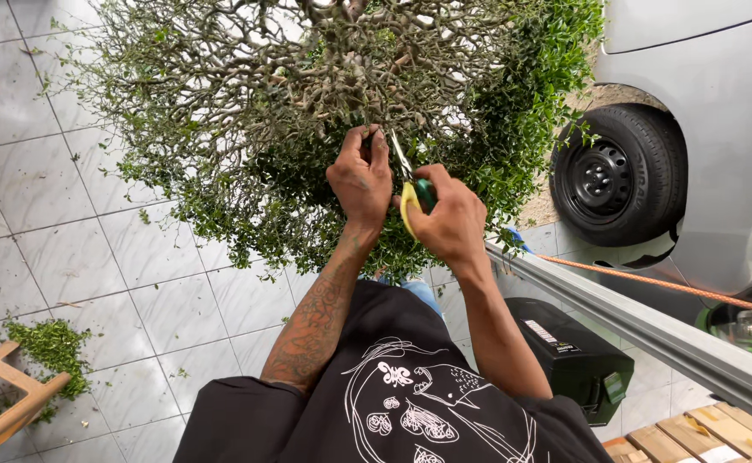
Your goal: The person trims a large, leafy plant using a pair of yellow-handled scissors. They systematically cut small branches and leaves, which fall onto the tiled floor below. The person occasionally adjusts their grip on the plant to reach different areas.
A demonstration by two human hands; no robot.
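We face the bushy shrub [307, 111] at the far middle of the tiled floor, and we judge it best to trim only where the bare twigs show. Our left hand [360, 178] pinches a twig; our right hand [453, 225], just right of it, grips the green-and-yellow scissors [414, 193], so we should keep the blades clear of those fingertips.

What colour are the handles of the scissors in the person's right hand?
Yellow and green handles on the scissors, held in the right hand; the head view shows them.
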